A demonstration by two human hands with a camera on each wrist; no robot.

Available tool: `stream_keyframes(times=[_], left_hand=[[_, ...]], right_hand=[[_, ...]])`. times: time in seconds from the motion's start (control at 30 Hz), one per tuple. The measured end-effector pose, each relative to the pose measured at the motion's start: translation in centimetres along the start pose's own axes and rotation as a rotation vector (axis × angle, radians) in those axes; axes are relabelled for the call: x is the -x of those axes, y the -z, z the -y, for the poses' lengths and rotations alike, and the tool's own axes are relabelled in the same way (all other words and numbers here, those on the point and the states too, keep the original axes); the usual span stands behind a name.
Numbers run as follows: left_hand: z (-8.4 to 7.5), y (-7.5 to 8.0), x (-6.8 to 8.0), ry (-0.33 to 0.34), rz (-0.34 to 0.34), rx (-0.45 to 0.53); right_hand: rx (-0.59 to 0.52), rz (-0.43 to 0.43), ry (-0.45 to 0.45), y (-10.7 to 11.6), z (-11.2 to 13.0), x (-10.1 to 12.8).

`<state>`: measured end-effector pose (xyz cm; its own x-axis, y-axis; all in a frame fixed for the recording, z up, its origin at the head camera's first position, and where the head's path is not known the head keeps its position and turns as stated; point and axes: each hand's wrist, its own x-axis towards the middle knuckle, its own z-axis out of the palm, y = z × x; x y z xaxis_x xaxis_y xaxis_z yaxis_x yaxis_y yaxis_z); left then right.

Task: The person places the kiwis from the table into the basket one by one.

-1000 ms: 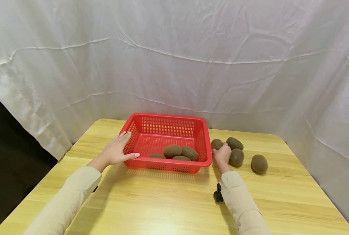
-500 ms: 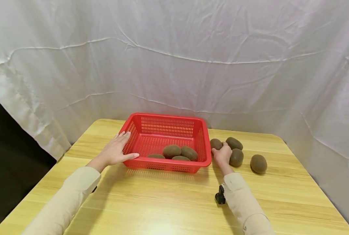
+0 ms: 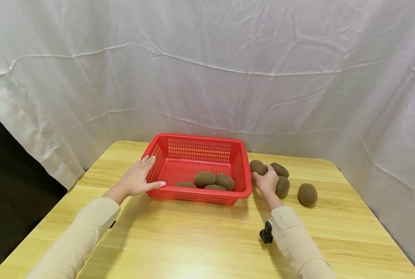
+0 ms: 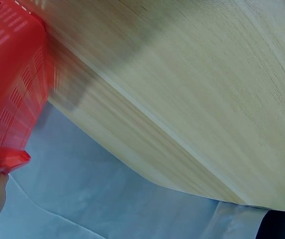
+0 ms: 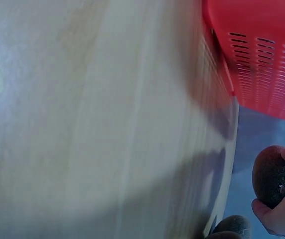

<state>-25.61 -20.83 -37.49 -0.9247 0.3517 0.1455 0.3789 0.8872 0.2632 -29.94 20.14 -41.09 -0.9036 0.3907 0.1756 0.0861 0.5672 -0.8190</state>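
**Red basket with four kiwis, one more kiwi in the right hand**

The red basket stands on the wooden counter, near its far edge. Inside it lie four kiwis, all gathered at the front part of the bottom; the back part of the basket is free. The walls have small slots.

The left hand lies flat against the left wall of the basket, fingers straight and spread, the thumb along the front corner. The right hand is just beside the right wall of the basket. Its fingers are curled round one kiwi, which is lifted a little above the counter, close to the basket rim. The right wrist view shows this kiwi pinched between thumb and fingers.

To the right of this hand, three more kiwis rest on the counter; two lie close together behind the hand, and one lies apart, further right. The front half of the counter gives wide room. A white cloth hangs behind and on the right side.
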Motion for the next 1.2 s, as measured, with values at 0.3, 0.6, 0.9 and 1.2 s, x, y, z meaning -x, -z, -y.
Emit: stream_keyframes(times=[0.3,0.6,0.9,1.2], left_hand=[[0.0,0.0,0.0,0.004,0.002,0.004],[0.0,0.1,0.0,0.003,-0.003,0.004],[0.0,0.2,0.0,0.004,0.007,0.003],[0.0,0.1,0.0,-0.001,-0.003,-0.016]], right_hand=[[-0.012,-0.014,0.031,0.6,0.6,-0.2],[-0.041,-0.019,0.053,0.9,1.5,0.0],[-0.051,-0.048,0.105,1.5,2.6,0.0],[-0.077,-0.035,0.116,2.5,3.4,-0.1]])
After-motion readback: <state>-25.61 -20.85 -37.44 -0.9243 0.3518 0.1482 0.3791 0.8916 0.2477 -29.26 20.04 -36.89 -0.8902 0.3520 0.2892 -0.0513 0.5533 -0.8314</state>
